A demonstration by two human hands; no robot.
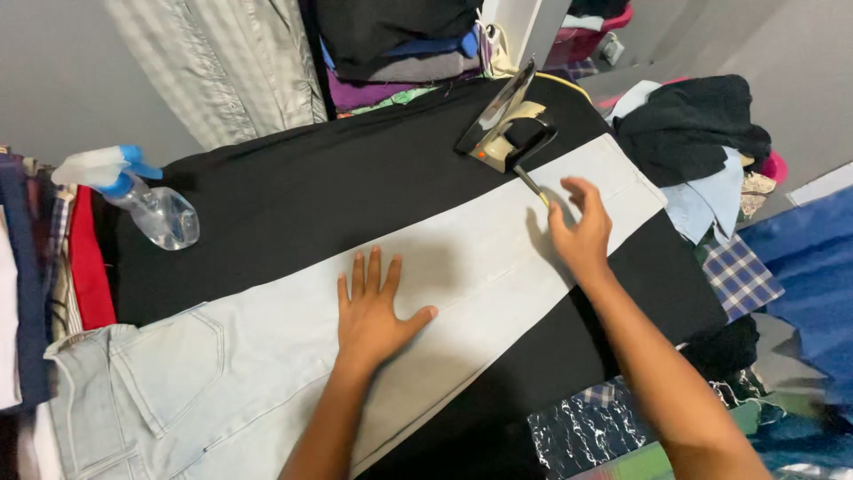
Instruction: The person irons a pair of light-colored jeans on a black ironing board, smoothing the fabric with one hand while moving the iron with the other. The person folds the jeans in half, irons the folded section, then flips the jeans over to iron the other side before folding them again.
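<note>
The jeans [293, 329] lie flat across a worktop [293, 191] covered in black cloth, running from the lower left, where the waistband and a back pocket show, up to the right, where the leg ends near the iron [505, 124]. The worktop stands in a crowded corner: grey walls behind, a pale striped garment [240, 62] hanging at the top, a stack of folded clothes [400, 44] beside it, and more piles of checked and dark fabric [693, 133] to the right and below.

The jeans are pale blue, washed almost white, with a seam down the leg. The fabric looks smooth under the hands, with light creases near the pocket.

The left hand [373, 311] presses flat on the middle of the leg, fingers [366, 271] spread and released, grasping nothing. The right hand [579, 233] hovers over the leg further toward the hem, fingers loosely curled and open, holding nothing, just beside the cord end of the iron. The iron rests tipped up on its heel on the black cloth at the far edge of the leg, soleplate facing left.

A clear spray bottle [147, 200] with a blue and white trigger lies on its side at the left end of the worktop, well apart from both hands. Black cloth shows bare above the leg between bottle and iron, and in a strip below it. A stack of red and checked clothes [84, 258] crowds the left edge.
</note>
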